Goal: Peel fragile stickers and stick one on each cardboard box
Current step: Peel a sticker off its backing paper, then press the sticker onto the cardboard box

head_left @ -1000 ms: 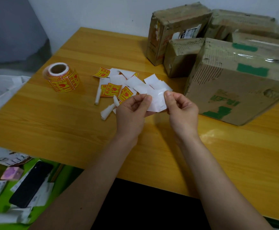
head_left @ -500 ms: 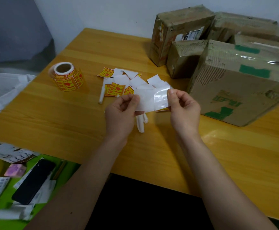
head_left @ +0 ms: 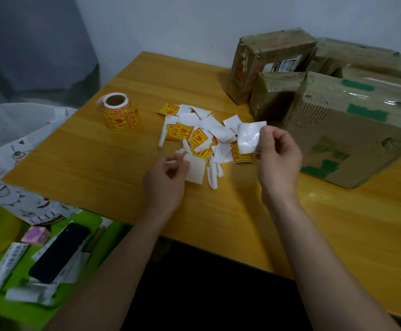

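Note:
My right hand pinches a peeled sticker, whose shiny white back faces me, just left of the big cardboard box. Lower down, my left hand holds the white backing paper near the tabletop. A heap of yellow-and-red fragile stickers and white backings lies beyond both hands. The sticker roll stands at the left. Three smaller boxes crowd behind the big one.
The wooden table ends at a near edge under my forearms. Left of it, on a green surface, lie a black phone, a pink block and paper scraps. A white printed sheet overhangs the left side.
The sticker and its backing have come apart. My left hand dropped left and down with the backing, and my right hand lifted the sticker toward the big box.

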